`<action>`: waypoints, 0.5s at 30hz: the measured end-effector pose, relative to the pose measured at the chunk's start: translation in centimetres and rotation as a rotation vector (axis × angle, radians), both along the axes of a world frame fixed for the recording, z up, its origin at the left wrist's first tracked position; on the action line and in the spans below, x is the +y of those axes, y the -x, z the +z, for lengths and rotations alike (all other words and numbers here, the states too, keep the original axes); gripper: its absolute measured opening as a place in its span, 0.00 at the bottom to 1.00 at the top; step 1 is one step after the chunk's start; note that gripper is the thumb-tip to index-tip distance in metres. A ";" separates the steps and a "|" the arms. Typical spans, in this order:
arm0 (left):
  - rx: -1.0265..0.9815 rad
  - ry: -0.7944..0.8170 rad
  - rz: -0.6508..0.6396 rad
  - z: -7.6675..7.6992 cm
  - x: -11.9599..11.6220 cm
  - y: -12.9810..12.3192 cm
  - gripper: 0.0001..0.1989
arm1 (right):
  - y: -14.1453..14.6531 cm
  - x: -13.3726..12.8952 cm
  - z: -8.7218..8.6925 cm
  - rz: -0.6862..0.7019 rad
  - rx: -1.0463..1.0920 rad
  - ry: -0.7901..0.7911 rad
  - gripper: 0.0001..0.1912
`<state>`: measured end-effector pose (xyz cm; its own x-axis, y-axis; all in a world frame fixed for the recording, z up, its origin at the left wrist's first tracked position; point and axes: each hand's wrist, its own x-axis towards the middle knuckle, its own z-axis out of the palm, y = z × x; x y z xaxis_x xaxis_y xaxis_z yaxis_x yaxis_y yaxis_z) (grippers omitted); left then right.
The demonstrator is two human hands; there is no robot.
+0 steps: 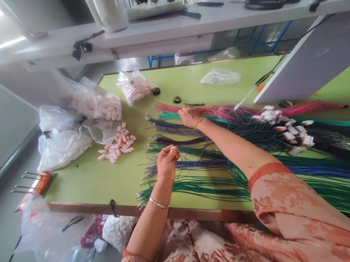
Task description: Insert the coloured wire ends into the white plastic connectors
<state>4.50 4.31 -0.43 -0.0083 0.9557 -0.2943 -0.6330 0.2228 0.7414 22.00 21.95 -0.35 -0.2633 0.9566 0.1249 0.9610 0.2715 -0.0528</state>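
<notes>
My left hand (167, 164) pinches a small white connector (174, 149) near the table's front edge, with thin wires trailing from it. Farther out, my right hand (189, 116) is closed at the left part of the pink wires (167, 107) and teal wires (167, 115); what its fingertips hold is hidden. Dark wires (167, 125), blue wires (193, 164) and green wires (196, 183) lie in bundles to the right. White connectors (290, 132) are piled on the wires at right. Loose white and orange connectors (119, 144) sit left of my hands.
Plastic bags of parts (97, 103) stand at the table's left, another bag (134, 86) at the back. Black tape rolls (177, 99) lie behind the wires. A raised shelf (159, 29) spans the back, and an orange pronged holder (39, 185) is at the left corner.
</notes>
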 end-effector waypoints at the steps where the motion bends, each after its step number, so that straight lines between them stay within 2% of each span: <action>1: 0.000 0.001 0.003 0.0 0.0 0.0 0.16 | -0.2 0.1 0.1 -0.016 0.029 -0.005 0.16; 5: 0.007 0.005 0.007 0.1 0.0 -0.1 0.15 | -0.7 0.6 0.8 -0.077 0.204 0.047 0.12; 9: 0.009 0.010 0.001 0.2 -0.1 -0.1 0.16 | 0.3 0.7 1.9 0.022 0.385 0.064 0.06; 15: 0.005 0.000 0.011 0.0 0.0 0.0 0.15 | 4.7 -0.8 4.0 0.225 0.682 0.032 0.05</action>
<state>4.51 4.29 -0.39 -0.0200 0.9555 -0.2942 -0.6316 0.2160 0.7446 17.31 21.10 3.60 -0.3278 0.8945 0.3042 0.6325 0.4469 -0.6326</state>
